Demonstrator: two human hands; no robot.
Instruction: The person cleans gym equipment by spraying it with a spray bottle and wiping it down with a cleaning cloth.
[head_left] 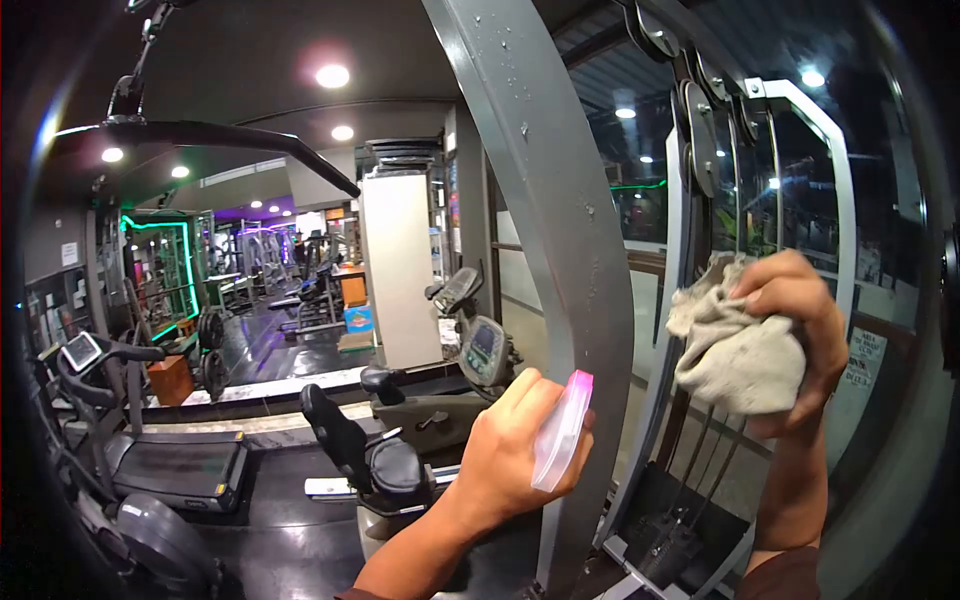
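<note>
My left hand (508, 440) is closed around a translucent plastic bottle (562, 435) that shows pink at its upper end. It is held in front of the thick grey metal post (570, 200) of a gym machine. Clear droplets (524, 130) dot the upper part of that post. To the right, my right hand (815, 320) grips a bunched, off-white cloth (740, 365). The cloth is raised in front of the machine's cables and light-coloured frame, apart from the grey post in this view.
Pulleys (700, 140) hang at upper right, above a weight stack (665, 540). A black pull-down bar (210, 135) spans the upper left. A recumbent exercise bike (395, 465) stands beyond my left arm, and a treadmill (175, 465) is farther left.
</note>
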